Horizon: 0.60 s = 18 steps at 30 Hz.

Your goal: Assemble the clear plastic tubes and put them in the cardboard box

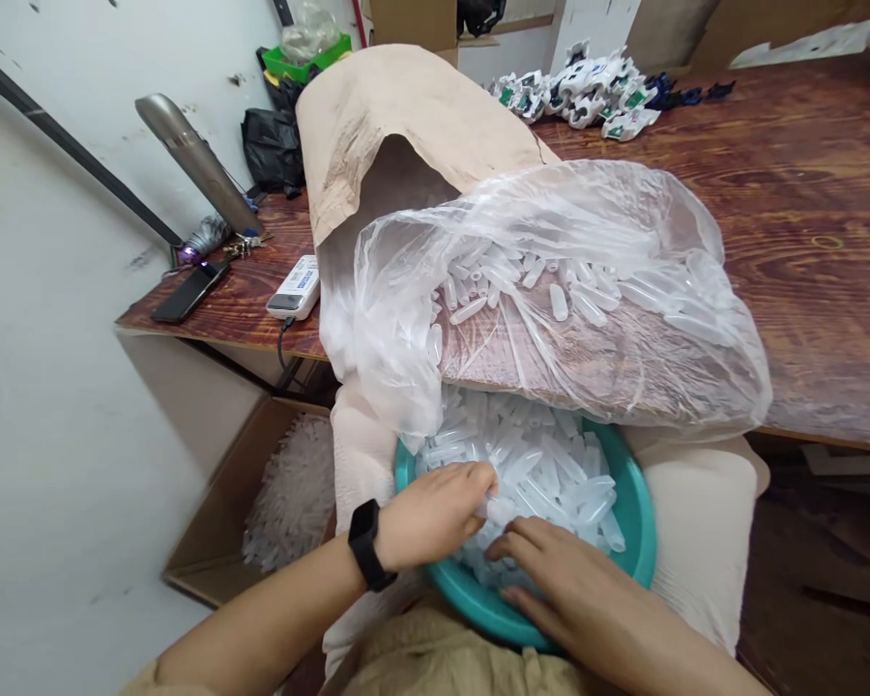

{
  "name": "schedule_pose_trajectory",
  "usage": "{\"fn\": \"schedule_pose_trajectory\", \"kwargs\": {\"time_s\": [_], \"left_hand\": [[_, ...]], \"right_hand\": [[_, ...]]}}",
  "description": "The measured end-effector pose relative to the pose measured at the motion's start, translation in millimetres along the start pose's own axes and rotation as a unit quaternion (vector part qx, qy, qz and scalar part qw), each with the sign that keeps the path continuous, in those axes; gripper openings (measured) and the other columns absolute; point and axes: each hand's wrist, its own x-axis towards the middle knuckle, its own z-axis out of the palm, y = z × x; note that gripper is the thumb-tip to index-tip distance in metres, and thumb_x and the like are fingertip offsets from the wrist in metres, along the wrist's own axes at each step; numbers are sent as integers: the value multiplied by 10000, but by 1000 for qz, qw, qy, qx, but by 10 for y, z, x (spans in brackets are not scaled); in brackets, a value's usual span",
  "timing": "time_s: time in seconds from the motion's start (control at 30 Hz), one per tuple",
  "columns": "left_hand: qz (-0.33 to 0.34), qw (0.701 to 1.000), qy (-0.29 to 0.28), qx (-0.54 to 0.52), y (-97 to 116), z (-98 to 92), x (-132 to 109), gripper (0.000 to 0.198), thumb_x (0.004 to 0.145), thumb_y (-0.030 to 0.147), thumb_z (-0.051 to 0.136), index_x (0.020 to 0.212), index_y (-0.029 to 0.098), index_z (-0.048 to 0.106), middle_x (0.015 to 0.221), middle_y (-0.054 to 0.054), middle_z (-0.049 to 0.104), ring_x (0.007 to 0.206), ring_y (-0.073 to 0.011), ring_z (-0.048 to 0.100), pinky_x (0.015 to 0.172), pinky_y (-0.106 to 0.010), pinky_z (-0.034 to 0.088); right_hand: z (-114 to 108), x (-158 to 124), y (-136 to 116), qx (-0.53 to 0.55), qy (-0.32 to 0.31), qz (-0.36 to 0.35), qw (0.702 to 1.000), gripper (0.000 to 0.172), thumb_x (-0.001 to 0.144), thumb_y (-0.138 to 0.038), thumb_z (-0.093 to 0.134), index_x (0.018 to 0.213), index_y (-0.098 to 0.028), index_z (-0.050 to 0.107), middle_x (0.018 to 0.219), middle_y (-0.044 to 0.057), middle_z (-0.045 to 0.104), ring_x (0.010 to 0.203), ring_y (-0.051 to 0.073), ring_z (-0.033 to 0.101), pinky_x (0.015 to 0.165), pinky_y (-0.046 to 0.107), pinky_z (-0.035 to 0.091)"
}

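A teal plastic basin [639,541] rests on my lap, heaped with small clear plastic tubes [543,469]. My left hand [435,512], with a black band on the wrist, is curled with its fingertips pinching one clear tube above the pile. My right hand [572,585] lies over the near side of the pile, fingers bent down into the tubes. A large clear plastic bag [551,290] holding several more tubes spills off the table edge over the basin, inside a tan paper sack [398,116].
A wooden table [804,222] carries a phone [188,292], a white power bank [295,288], keys, a metal pipe [192,159] and a pile of white-and-green parts [580,92]. A cardboard box [261,503] of tubes stands on the floor at the left, by the white wall.
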Motion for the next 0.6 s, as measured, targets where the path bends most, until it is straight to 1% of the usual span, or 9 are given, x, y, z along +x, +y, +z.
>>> {"fn": "schedule_pose_trajectory", "kwargs": {"time_s": [0.03,0.13,0.23,0.3,0.37,0.43,0.5,0.57,0.6], "left_hand": [[4,1000,-9,7,-10,19,61,253,853,101,527,1084,200,501,1026,-72,660,991,-257,637,846,-356,493],[10,999,-31,20,-20,91,204,233,817,70,575,1021,182,557,918,-87,681,881,-286,667,778,-376,504],[10,999,-34,26,-22,117,241,185,797,25,558,909,171,570,864,-79,661,854,-284,662,774,-381,503],[2,999,-22,29,-21,91,209,169,811,43,566,918,174,559,935,-77,646,901,-271,648,800,-370,502],[-7,1000,4,12,-11,39,150,169,856,90,562,997,182,545,1054,-78,619,975,-254,628,838,-361,496],[-22,997,34,-60,15,-26,86,146,919,170,539,1062,198,528,1099,-61,604,1010,-232,612,864,-351,484],[-46,982,55,-172,54,-91,26,118,958,284,527,1049,209,539,1023,-27,621,966,-210,611,850,-335,476],[-71,952,58,-291,96,-141,-25,190,966,361,524,1081,214,557,963,-8,638,922,-193,610,831,-320,469],[-78,933,54,-348,113,-155,-47,240,963,375,531,1144,219,553,956,-6,646,905,-183,610,820,-312,469]], "right_hand": [[28,48,-12,-2,-14,-12,1000,274,889,-105,606,1128,-236,626,1127,64,671,1037,245,642,890,346,470],[111,197,-53,-22,-54,-27,998,283,882,-51,532,1095,-193,654,1112,93,703,999,244,670,844,325,487],[138,284,-67,-36,-62,-27,997,321,867,5,457,1055,-141,672,1074,131,719,950,252,688,806,328,496],[116,283,-55,-34,-65,-30,997,324,840,14,469,1025,-143,683,1046,118,723,945,244,690,805,312,497],[82,255,-40,-31,-68,-31,997,351,801,25,491,1015,-167,692,1030,90,723,948,227,692,807,286,494],[60,228,-37,-36,-68,-25,997,399,772,48,474,1025,-168,694,1032,93,723,936,228,698,796,288,495],[59,219,-48,-46,-66,-19,997,399,777,56,449,1022,-141,694,1019,122,727,926,252,700,788,314,495],[77,228,-61,-54,-62,-20,996,385,790,53,444,1016,-133,694,1003,132,731,911,259,700,776,320,491],[90,235,-63,-56,-58,-23,996,383,792,50,450,1019,-139,694,1002,126,733,901,252,701,770,312,486]]}}
